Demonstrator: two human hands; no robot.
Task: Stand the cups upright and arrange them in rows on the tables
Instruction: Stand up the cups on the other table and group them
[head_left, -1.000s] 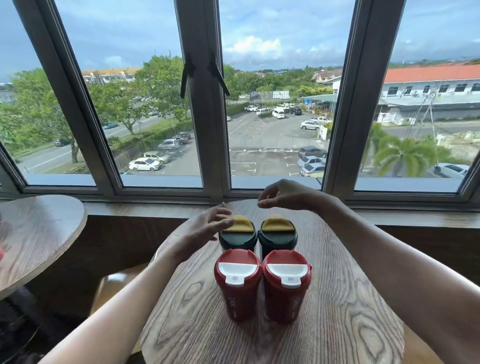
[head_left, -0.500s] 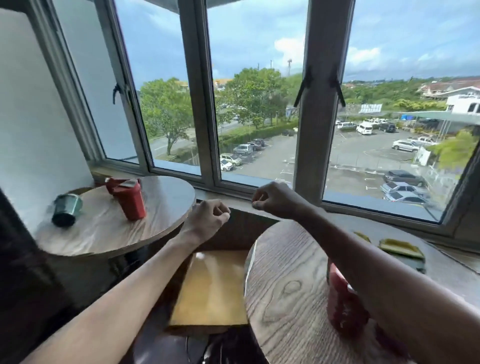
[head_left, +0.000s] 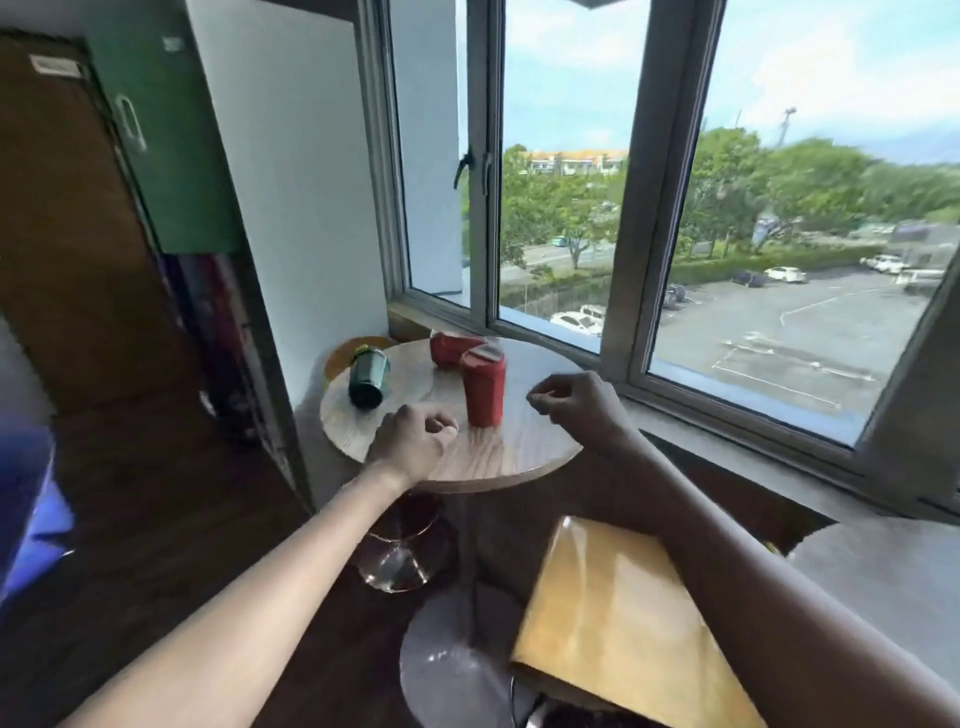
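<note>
A round wooden table stands by the window with three cups on it. One red cup stands upright near the middle. A second red cup lies on its side behind it. A dark green cup lies on its side at the table's left. My left hand hovers over the near edge of the table, fingers curled and holding nothing. My right hand hangs to the right of the upright red cup, fingers curled loosely, also holding nothing.
A yellow chair seat sits below between the tables, with metal table bases on the dark floor. The edge of a second table shows at the lower right. A window sill runs behind; a brown door is at the left.
My view has swung left from the table with four upright cups to the left table. Both hands have moved over that table, fingers curled and holding nothing.
</note>
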